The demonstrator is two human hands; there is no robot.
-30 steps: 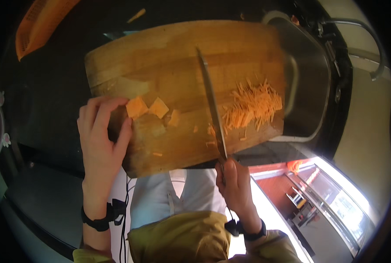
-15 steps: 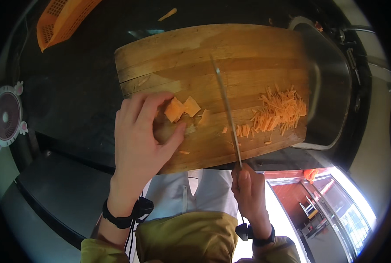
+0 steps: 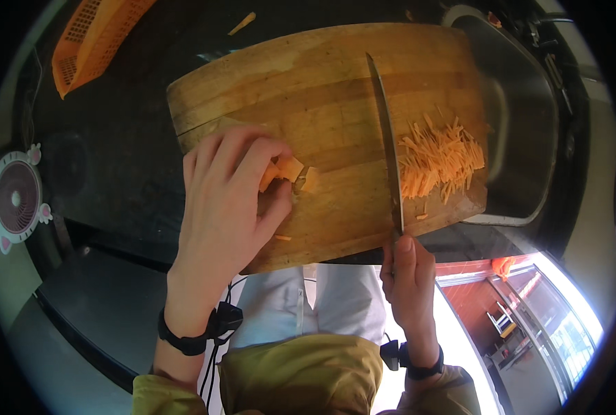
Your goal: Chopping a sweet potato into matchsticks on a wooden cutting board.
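Note:
My left hand (image 3: 219, 197) curves over a few flat orange vegetable slices (image 3: 291, 168) on the left part of a wooden cutting board (image 3: 315, 76). Its fingers and thumb close round them and hide some of the slices. One paler slice lies just outside the thumb. My right hand (image 3: 412, 283) grips the handle of a kitchen knife (image 3: 389, 142) at the board's near edge. The long blade points away from me, seen nearly edge-on, along the left side of a heap of thin orange shreds (image 3: 441, 162). Between the blade and my left hand the wood shows.
A metal sink (image 3: 522, 152) adjoins the board's right end, and the board overlaps its rim. An orange plastic basket (image 3: 97, 45) stands at the far left on the dark counter (image 3: 107, 138). A small pink and white fan (image 3: 16, 197) is at the left edge.
The knife has moved right, up against the shreds, bringing stray bits into the heap. My left hand has closed in on the slices. The whole view has shifted slightly.

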